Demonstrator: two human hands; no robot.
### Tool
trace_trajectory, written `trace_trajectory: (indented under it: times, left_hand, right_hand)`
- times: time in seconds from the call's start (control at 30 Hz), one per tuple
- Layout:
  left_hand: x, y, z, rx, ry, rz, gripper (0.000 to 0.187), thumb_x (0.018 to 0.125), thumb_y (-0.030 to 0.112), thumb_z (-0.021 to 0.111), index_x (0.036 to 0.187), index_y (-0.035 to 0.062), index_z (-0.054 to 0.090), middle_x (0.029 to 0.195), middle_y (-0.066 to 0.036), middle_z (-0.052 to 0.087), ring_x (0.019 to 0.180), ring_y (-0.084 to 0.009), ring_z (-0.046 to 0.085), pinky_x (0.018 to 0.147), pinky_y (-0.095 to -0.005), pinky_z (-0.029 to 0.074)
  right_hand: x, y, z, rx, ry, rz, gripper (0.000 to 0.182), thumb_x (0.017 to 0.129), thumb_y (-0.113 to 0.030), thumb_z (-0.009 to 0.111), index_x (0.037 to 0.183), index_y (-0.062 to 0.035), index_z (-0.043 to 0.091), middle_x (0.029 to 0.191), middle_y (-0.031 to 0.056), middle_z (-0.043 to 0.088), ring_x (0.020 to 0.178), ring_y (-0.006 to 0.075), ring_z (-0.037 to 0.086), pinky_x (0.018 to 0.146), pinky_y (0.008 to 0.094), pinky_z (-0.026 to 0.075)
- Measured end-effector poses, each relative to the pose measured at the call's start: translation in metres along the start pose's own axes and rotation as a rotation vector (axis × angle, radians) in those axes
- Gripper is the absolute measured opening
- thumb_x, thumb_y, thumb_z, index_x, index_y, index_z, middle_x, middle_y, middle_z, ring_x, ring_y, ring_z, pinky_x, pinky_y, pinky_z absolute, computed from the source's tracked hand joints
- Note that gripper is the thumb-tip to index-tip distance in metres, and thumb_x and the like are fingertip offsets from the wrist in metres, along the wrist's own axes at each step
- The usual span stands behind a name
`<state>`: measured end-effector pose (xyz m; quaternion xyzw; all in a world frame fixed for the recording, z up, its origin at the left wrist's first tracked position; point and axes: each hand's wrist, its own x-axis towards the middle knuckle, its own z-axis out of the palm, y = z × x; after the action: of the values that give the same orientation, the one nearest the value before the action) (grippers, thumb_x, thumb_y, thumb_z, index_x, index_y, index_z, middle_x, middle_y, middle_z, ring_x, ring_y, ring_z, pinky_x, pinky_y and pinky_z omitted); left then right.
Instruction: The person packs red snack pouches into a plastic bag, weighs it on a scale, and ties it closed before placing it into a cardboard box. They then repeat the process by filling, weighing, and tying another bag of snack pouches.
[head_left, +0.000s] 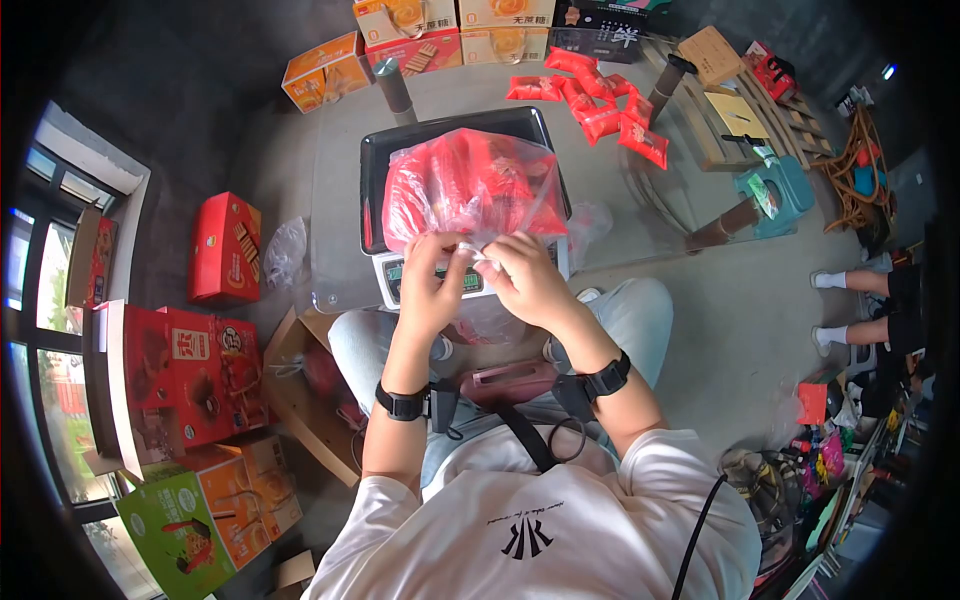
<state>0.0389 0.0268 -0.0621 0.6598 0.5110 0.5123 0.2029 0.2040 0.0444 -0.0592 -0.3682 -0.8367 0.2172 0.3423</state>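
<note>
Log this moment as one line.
clear bag: red packets inside, on black tray | left hand: at gathered neck | right hand: at same neck | loose red packets: on glass table

Things that are hard to see.
The left hand and right hand cover some of the pinched top of the clear bag. Shiny plastic blurs the red packs inside. The bag, black tray and hands hide parts of the scale, and its numbers are too tiny to read. The top edge cuts off the orange boxes. The small words on the white shirt are too little to read.
</note>
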Motion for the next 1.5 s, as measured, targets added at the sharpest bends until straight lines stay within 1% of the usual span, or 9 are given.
trace_trajectory:
  times: [0.27,0.57,0.63,0.83,0.97,1.03,1.07,1.17,1.5]
  left_hand:
    - [0.009,0.001,0.001,0.16,0.213,0.068,0.009,0.081,0.007,0.062,0.089,0.0036,0.06,0.102,-0.011,0.059,0.098,-0.0276,0.051,0.09,-0.0375,0.035]
    - [0.013,-0.054,-0.024,0.154,0.441,-0.193,0.01,0.085,0.013,0.062,0.087,0.003,0.06,0.092,-0.009,0.063,0.087,-0.0224,0.057,0.081,-0.0334,0.043]
    - [0.015,-0.05,-0.025,-0.134,0.386,-0.418,0.012,0.09,0.013,0.058,0.086,0.0026,0.059,0.086,-0.007,0.064,0.073,-0.0156,0.058,0.068,-0.0284,0.046]
    - [0.047,-0.012,-0.044,-0.831,0.175,-0.491,0.011,0.099,0.016,0.043,0.095,0.0063,0.044,0.082,-0.007,0.062,0.06,-0.0119,0.056,0.051,-0.0206,0.042]
    - [0.097,-0.012,-0.048,-0.973,0.046,-0.55,0.009,0.098,0.016,0.042,0.096,0.0084,0.046,0.071,-0.003,0.053,0.051,-0.008,0.04,0.046,-0.0211,0.033]
    - [0.12,-0.015,-0.053,-0.737,0.035,-0.557,0.008,0.098,0.015,0.041,0.096,0.0082,0.046,0.068,-0.001,0.048,0.05,-0.0072,0.036,0.044,-0.0208,0.029]
    - [0.13,-0.02,-0.055,-0.701,0.007,-0.546,0.008,0.097,0.014,0.041,0.095,0.008,0.045,0.069,-0.001,0.047,0.049,-0.006,0.034,0.043,-0.0194,0.026]
    - [0.146,-0.033,-0.059,-0.624,0.017,-0.586,0.008,0.097,0.014,0.041,0.095,0.008,0.045,0.069,0.0,0.046,0.048,-0.0048,0.032,0.041,-0.0195,0.025]
    - [0.106,-0.069,-0.069,-0.561,-0.066,-0.639,0.008,0.097,0.014,0.043,0.097,0.0063,0.045,0.074,-0.002,0.052,0.049,-0.0059,0.038,0.043,-0.0199,0.032]
  right_hand:
    - [0.005,0.001,0.004,0.027,0.443,-0.106,0.03,0.088,-0.017,0.06,0.116,-0.0073,0.062,0.106,0.0075,0.06,0.094,0.0268,0.052,0.084,0.0367,0.041]
    - [-0.009,0.036,0.0,-0.033,0.609,0.041,0.018,0.091,-0.013,0.056,0.103,-0.0024,0.065,0.102,0.0087,0.064,0.082,0.0213,0.059,0.075,0.0312,0.047]
    - [-0.011,0.031,0.005,0.512,0.498,0.398,0.022,0.096,-0.018,0.051,0.105,-0.002,0.064,0.109,0.0067,0.064,0.074,0.0128,0.058,0.068,0.0269,0.048]
    - [0.017,0.033,-0.004,1.36,0.37,0.371,0.04,0.101,-0.039,0.035,0.097,-0.0071,0.058,0.106,0.0144,0.064,0.056,0.0106,0.046,0.053,0.0209,0.038]
    - [0.064,0.039,-0.02,1.151,0.285,0.36,0.039,0.101,-0.038,0.034,0.079,-0.01,0.05,0.08,0.0054,0.059,0.058,0.0096,0.047,0.053,0.0222,0.038]
    - [0.084,0.037,-0.03,0.428,0.219,0.201,0.042,0.101,-0.038,0.036,0.076,-0.0068,0.05,0.074,0.0032,0.058,0.062,0.0103,0.051,0.053,0.0269,0.039]
    - [0.091,0.029,-0.037,0.202,0.242,0.095,0.042,0.098,-0.038,0.04,0.087,-0.0015,0.058,0.077,0.0166,0.063,0.074,0.0341,0.063,0.063,0.0405,0.049]
    - [0.102,0.026,-0.059,-0.134,0.119,0.026,0.038,0.097,-0.035,0.042,0.092,-0.0023,0.06,0.083,0.0182,0.064,0.079,0.0391,0.061,0.064,0.0443,0.049]
    - [0.056,0.053,-0.05,-0.269,0.082,-0.093,0.026,0.092,-0.025,0.05,0.076,-0.0047,0.053,0.071,0.0132,0.059,0.067,0.0351,0.059,0.057,0.0445,0.046]
